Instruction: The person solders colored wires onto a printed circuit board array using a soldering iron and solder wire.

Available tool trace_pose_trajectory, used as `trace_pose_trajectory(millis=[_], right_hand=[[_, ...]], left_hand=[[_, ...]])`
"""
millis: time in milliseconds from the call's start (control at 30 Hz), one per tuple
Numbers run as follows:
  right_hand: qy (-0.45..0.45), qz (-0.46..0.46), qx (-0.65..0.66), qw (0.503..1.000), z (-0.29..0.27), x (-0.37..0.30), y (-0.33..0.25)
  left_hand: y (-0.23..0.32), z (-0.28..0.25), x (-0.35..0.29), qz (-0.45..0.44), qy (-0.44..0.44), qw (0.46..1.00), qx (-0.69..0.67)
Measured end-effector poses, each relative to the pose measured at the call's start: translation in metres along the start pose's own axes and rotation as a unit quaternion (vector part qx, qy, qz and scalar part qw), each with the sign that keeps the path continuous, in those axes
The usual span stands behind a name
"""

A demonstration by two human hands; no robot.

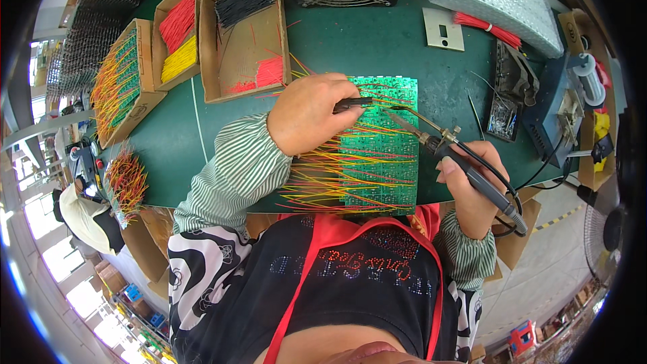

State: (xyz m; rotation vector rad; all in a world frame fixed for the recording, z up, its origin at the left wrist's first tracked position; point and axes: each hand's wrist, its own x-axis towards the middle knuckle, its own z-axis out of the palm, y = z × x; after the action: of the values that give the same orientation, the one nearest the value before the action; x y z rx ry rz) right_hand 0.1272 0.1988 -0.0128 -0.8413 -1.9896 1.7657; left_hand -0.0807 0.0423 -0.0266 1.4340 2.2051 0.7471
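Green covers the workbench, where a circuit board lies before the person, red and yellow wires trailing leftward. The left hand pinches a slim dark piece above it; the right hand grips a soldering iron, tip over the board. Lettering decorates the black shirt.

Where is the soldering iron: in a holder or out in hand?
Out: the right hand grips the soldering iron, its tip near the green circuit boards. Whether it is hot, the picture cannot tell.
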Motion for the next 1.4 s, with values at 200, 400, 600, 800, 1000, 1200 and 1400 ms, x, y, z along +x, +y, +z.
trace_pose_trajectory(millis=[200,400,600,800,1000,1200,1400], right_hand=[[0.012,0.011,0.011,1.0,-0.004,-0.003,-0.002],[0.032,0.017,-0.001,0.999,-0.011,-0.008,0.004],[0.047,0.006,0.0,0.999,-0.007,-0.006,0.001],[0.031,0.035,0.001,0.999,-0.008,-0.003,0.003],[0.035,0.023,-0.003,0.999,-0.006,0.0,0.006],[0.025,0.007,-0.036,0.999,-0.007,0.002,0.007],[0.046,0.015,0.014,0.999,-0.01,-0.001,0.001]], left_hand=[[0.001,-0.005,-0.004,0.004,0.01,1.0,0.01],[0.005,-0.044,-0.004,-0.066,0.194,0.963,0.177],[0.024,-0.005,0.002,0.032,0.063,0.995,0.068],[0.014,0.016,0.013,0.027,0.021,0.998,0.047],[0.016,0.015,0.015,0.019,0.012,0.999,0.036],[0.015,0.016,0.016,0.022,0.015,0.999,0.031],[0.014,0.015,0.015,0.021,0.013,0.999,0.028]])
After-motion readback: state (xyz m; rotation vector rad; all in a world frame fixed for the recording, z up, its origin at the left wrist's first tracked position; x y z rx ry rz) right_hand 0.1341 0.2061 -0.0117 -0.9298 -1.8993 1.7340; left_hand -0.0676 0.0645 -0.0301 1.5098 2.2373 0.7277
